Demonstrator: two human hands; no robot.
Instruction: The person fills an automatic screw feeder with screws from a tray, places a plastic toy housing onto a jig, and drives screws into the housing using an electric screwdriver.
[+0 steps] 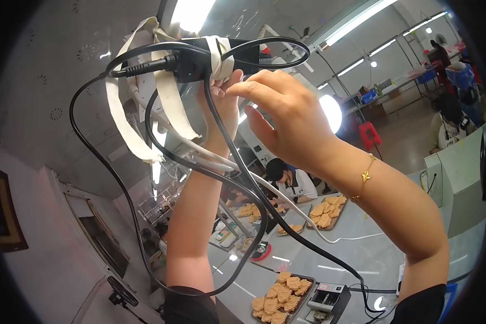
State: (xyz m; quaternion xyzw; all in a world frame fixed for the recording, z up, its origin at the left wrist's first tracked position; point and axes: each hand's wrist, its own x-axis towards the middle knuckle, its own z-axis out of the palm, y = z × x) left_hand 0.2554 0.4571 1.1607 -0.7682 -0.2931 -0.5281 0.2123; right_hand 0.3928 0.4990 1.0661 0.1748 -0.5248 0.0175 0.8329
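Both my hands are raised to a black power adapter (191,63) hung up high, with a white cloth strap (220,56) wound round it. My left hand (221,102) is closed at the strap's lower end, its fingers partly hidden by a cable. Close beside it, my right hand (289,110) has bent fingers apart, the index fingertip near my left fingers and nothing seen in its grip. A black cable (127,191) loops down from the adapter past my left forearm. Longer strap ends (119,119) dangle on the left.
Below is a grey worktable (286,256) with a tray of tan pieces (278,297) and a small grey-black device (329,297). Another tray (326,210) lies farther back, near a seated person (294,183). A white cable (308,224) crosses down, and a bright lamp (330,113) glows behind my right wrist.
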